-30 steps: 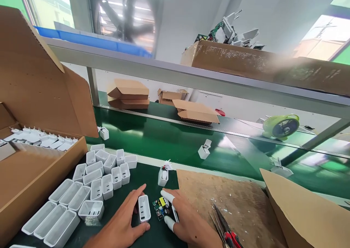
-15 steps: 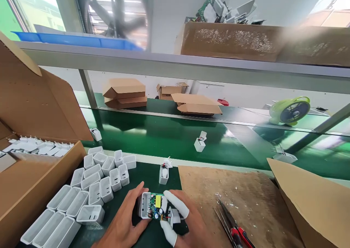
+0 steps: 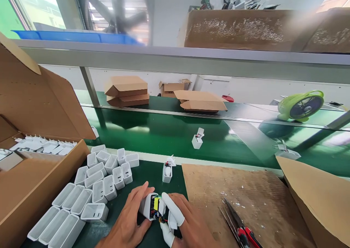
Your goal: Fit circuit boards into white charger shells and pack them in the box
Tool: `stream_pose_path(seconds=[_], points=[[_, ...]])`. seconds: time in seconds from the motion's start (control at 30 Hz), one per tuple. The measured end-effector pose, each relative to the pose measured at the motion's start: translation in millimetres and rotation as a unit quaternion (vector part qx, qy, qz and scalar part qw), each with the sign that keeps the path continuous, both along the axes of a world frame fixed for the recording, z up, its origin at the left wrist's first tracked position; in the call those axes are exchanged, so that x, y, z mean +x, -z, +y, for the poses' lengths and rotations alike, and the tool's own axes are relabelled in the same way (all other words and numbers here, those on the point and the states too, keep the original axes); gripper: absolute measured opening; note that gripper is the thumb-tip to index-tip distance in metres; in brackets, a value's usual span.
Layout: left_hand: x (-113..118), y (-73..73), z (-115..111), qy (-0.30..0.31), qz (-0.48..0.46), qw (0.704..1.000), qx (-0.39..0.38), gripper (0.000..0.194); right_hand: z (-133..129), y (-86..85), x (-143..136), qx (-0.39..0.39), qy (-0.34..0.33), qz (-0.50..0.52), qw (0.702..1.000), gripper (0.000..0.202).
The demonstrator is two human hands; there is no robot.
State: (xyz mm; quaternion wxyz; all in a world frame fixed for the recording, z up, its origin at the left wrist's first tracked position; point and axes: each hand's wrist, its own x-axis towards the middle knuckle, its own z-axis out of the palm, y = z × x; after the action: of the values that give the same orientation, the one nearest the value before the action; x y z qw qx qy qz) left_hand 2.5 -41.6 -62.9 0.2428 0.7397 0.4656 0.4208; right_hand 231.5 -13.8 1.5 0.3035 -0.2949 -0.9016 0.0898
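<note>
My left hand (image 3: 128, 219) is closed around a white plastic case (image 3: 146, 206) low in the middle of the view. A circuit board (image 3: 156, 204) with a yellow part sits partly inside the case's open end. White finger covers are on the thumb and forefinger of my right hand (image 3: 188, 220), which grips the board's outer end and a white end piece (image 3: 172, 220) beside it. My fingers hide part of the board. Beyond the hands, a similar white case (image 3: 167, 173) stands upright with wires and a loose cap at its top.
Several empty white cases (image 3: 94, 182) lie at left beside an open carton (image 3: 54, 182). Tweezers (image 3: 229, 222) and red-handled pliers (image 3: 240, 224) rest on a brown board (image 3: 218, 189). Partly assembled units, one a white case (image 3: 197, 141), sit on the green belt (image 3: 153, 131).
The circuit board has gone further into the case, so less of it shows. The case is now tilted, and my right hand has moved slightly left. The view has shifted a little.
</note>
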Motion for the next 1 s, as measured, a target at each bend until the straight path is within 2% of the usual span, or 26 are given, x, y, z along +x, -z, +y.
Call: stream_pose_path(seconds=[0.23,0.43,0.6,1.0], points=[[-3.7,4.4,0.0,0.000,0.004,1.000,0.003,0.081,-2.4,-1.4,-3.5,0.002,0.005,0.012,1.000,0.070],[-1.1,-0.9,-2.1,-0.016,-0.014,1.000,-0.008,0.079,-1.6,1.0,-1.2,-0.030,-0.009,0.023,0.999,0.082],[-0.7,0.4,-1.3,-0.008,-0.019,1.000,-0.013,0.084,-1.0,3.3,-2.8,-0.050,-0.003,0.024,0.998,0.087],[-0.5,0.0,-1.6,-0.013,-0.002,1.000,-0.016,0.082,-2.7,-5.0,-4.8,-0.046,-0.013,0.010,0.999,0.082]])
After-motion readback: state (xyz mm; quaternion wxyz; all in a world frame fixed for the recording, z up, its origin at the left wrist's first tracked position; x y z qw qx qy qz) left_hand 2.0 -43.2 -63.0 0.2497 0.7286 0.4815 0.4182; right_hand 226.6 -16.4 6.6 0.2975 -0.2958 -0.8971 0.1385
